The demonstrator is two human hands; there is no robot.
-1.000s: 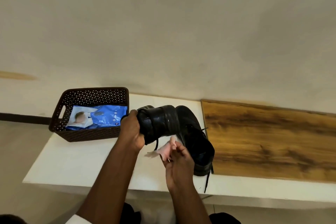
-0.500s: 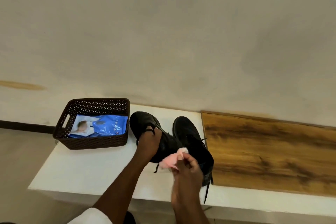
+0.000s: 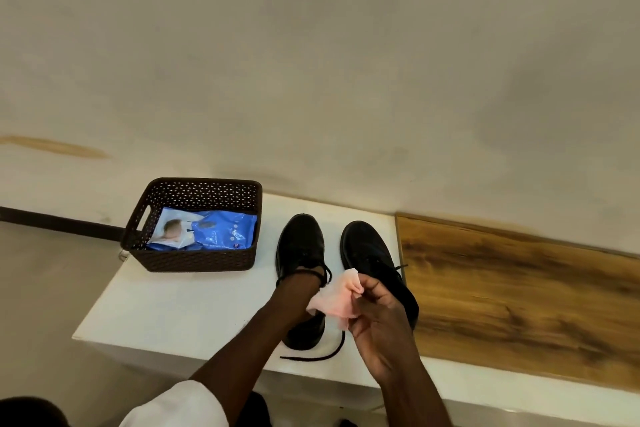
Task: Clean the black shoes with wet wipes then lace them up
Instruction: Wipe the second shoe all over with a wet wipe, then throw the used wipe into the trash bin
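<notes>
Two black shoes stand side by side on the white table (image 3: 180, 315), toes pointing away from me. My left hand (image 3: 298, 288) is at the opening of the left shoe (image 3: 300, 239) and grips it there; its fingers are mostly hidden against the dark shoe. A loose black lace (image 3: 322, 355) trails from this shoe onto the table near the front edge. My right hand (image 3: 381, 326) pinches a crumpled pink wet wipe (image 3: 337, 300) just above the gap between the shoes, in front of the right shoe (image 3: 363, 246).
A dark brown perforated basket (image 3: 194, 262) stands at the table's back left and holds a blue pack of wipes (image 3: 225, 229). A wooden board (image 3: 519, 295) adjoins the table on the right. A plain wall rises behind.
The left shoe, held up and tilted a second ago, now stands upright on the table beside the right shoe. My right hand has lifted the wipe slightly.
</notes>
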